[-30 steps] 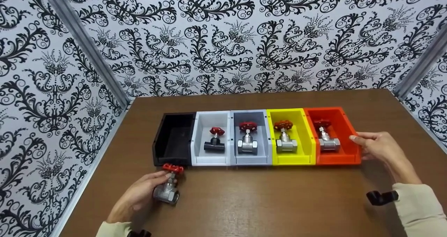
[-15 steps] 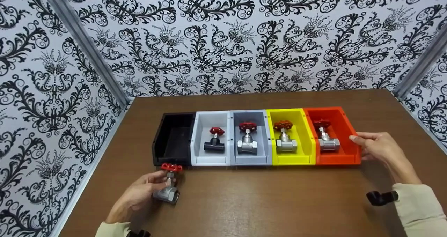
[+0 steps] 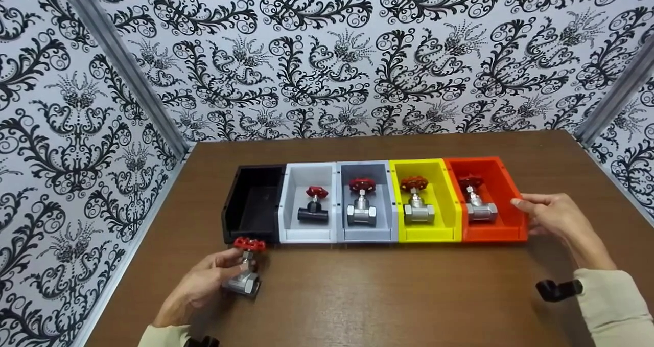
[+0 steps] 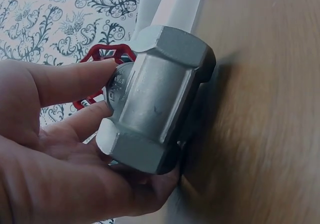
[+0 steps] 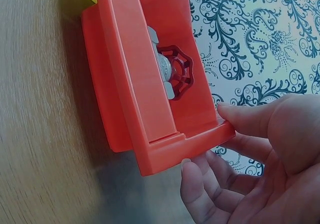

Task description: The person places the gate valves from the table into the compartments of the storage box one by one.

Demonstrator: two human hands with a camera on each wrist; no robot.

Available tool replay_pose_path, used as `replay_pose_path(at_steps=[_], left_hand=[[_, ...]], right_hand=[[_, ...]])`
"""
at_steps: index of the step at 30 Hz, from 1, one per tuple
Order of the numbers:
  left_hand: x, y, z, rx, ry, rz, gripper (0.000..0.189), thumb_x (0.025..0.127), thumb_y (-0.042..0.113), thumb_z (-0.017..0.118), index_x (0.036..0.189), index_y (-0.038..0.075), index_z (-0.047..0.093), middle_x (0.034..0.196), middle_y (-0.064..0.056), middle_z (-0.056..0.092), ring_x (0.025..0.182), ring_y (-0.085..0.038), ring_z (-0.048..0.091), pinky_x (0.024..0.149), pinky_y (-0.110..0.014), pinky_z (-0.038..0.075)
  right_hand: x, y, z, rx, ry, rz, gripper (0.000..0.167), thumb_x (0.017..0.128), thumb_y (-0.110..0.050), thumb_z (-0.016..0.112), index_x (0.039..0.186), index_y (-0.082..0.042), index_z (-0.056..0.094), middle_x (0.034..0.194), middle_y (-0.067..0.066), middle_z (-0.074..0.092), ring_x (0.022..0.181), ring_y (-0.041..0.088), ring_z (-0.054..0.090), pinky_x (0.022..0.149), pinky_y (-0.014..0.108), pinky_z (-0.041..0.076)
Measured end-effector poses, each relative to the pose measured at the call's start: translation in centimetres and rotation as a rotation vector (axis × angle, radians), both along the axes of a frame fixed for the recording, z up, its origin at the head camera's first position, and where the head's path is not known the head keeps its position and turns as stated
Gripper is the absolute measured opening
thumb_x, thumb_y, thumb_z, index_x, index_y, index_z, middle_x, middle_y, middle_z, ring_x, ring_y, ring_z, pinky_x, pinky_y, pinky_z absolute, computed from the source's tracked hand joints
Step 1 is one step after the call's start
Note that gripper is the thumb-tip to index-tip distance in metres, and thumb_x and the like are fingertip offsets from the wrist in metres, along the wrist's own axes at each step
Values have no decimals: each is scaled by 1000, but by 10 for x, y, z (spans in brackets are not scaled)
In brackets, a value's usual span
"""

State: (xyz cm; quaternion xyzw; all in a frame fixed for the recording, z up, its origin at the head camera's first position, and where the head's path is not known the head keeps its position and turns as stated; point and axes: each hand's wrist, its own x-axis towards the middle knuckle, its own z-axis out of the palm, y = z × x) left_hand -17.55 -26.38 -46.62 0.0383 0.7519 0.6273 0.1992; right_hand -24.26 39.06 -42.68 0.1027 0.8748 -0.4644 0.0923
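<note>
My left hand (image 3: pixel 196 283) grips a steel gate valve (image 3: pixel 246 284) by its neck, just below the red handwheel (image 3: pixel 249 243). The left wrist view shows the valve's hexagonal-ended body (image 4: pixel 157 96) close to the tabletop; whether it touches is unclear. In the head view the handwheel overlaps the front edge of the black bin (image 3: pixel 258 204), which has nothing visible inside. At the other end of the row, my right hand (image 3: pixel 559 219) pinches the side wall of the red bin (image 5: pixel 195 146) between thumb and fingers. A steel valve (image 3: pixel 481 211) lies in that bin.
Between the black and red bins stand a white bin (image 3: pixel 306 235), a grey bin (image 3: pixel 365 235) and a yellow bin (image 3: pixel 426 235). The white one holds a black-bodied valve (image 3: pixel 312 215); the others hold steel valves. Patterned walls (image 3: pixel 347 55) border the brown table (image 3: pixel 383 296).
The left fingers have shifted their hold on the valve's neck, and the valve has moved slightly left and up in the head view. My right hand stays on the red bin.
</note>
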Motion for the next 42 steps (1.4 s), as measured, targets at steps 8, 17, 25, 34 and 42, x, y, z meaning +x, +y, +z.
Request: replay_pose_path(at_steps=[8,17,25,34,42], left_hand=[[3,-2,1,62,-72,-29,71,98,14,58,148,-18,19,132,-27,57,103,-16,63,89,-29,51],[2,0,-2,125,-184,-6,70,99,23,60,151,-8,25,93,-1,69,80,-13,68,71,-28,56],[0,1,-12,171,-195,-10,67,97,17,62,150,-8,29,96,-2,69,76,-11,68,68,-27,57],[2,2,-17,156,-199,-16,70,96,16,63,149,-10,27,90,1,66,75,-9,66,69,-26,55],[4,4,-17,146,-197,-2,71,96,18,63,150,-10,26,87,1,65,76,-8,65,68,-25,54]], right_hand=[[0,0,1,11,-2,3,71,98,-40,61,147,5,36,124,35,60,77,17,72,70,34,59],[1,-1,-1,19,12,-2,72,97,-41,61,146,6,37,127,37,57,76,15,71,69,34,59],[1,0,0,26,-2,4,74,97,-43,60,147,6,36,127,38,56,78,16,71,70,34,59],[1,1,2,47,-8,11,75,97,-45,60,147,5,36,125,37,58,77,16,70,69,33,59],[1,0,1,13,3,11,74,97,-42,60,147,7,36,122,33,62,77,16,71,69,34,59]])
